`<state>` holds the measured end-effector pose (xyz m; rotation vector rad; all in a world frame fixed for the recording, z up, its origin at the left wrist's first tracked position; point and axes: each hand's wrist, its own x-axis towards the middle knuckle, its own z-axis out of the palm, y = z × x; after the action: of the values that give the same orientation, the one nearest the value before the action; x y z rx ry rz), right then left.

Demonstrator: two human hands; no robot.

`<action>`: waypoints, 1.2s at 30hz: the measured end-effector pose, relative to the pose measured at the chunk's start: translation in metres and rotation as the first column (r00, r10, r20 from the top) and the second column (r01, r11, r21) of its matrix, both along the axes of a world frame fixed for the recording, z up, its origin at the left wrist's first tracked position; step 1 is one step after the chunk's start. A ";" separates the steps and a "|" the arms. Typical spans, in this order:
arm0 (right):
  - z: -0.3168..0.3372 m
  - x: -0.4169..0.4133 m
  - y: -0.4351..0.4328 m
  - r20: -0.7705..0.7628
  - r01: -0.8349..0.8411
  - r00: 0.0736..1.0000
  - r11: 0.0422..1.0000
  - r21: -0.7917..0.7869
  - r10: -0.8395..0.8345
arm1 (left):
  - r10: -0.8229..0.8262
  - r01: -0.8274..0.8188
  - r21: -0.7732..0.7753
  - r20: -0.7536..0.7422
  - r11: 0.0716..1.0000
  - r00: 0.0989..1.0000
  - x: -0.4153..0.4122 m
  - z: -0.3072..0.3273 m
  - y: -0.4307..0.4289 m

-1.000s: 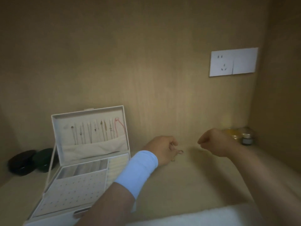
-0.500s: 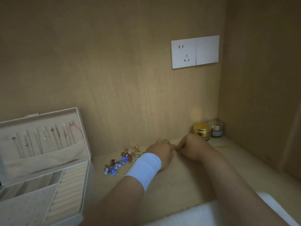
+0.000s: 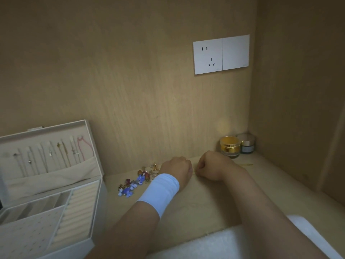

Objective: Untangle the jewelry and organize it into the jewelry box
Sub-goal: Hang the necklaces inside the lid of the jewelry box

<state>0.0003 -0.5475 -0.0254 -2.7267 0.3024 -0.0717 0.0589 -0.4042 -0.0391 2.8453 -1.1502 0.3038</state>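
An open cream jewelry box (image 3: 78, 204) stands at the left, with several thin necklaces (image 3: 56, 154) hanging in its lid. A tangled pile of blue, red and gold jewelry (image 3: 133, 183) lies on the shelf beside it. My left hand (image 3: 177, 170), with a white wristband, rests curled just right of the pile. My right hand (image 3: 211, 167) is curled close beside it. The fingertips of both hands meet over a small jewelry piece that is mostly hidden between them.
A gold jar (image 3: 229, 146) and a dark jar (image 3: 247, 145) stand in the back right corner. A thin gold chain (image 3: 246, 164) lies right of my right hand. A wall socket (image 3: 221, 54) is above. White cloth (image 3: 205, 243) covers the front edge.
My view has swung right, pushing the box towards the left edge. My hands, apart a second ago, have come together beside the jewelry pile.
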 end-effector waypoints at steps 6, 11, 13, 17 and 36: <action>0.017 0.000 0.009 0.086 -0.083 0.995 0.896 0.436 0.051 | -0.033 -0.169 -0.466 -0.394 0.869 0.918 0.005 0.012 0.012; 0.035 -0.002 0.026 0.180 -0.232 0.972 0.695 0.680 0.149 | -0.298 -0.358 -0.680 -0.649 0.639 0.700 -0.003 0.035 0.040; 0.038 -0.002 0.034 0.180 -0.252 0.968 0.632 0.733 0.176 | -0.319 -0.371 -0.688 -0.657 0.624 0.683 -0.006 0.040 0.055; 0.046 -0.005 0.052 0.160 -0.277 0.952 0.519 0.808 0.259 | -0.337 -0.326 -0.684 -0.647 0.653 0.684 -0.011 0.052 0.090; 0.120 0.002 0.207 0.295 -0.503 0.830 0.405 0.764 0.474 | -0.507 -0.269 -0.738 -0.636 0.618 0.582 -0.018 0.125 0.292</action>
<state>0.0019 -0.3408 0.0946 -1.7368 -0.4233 0.1619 0.0409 -0.1118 0.0857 1.6760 -0.7095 -0.4208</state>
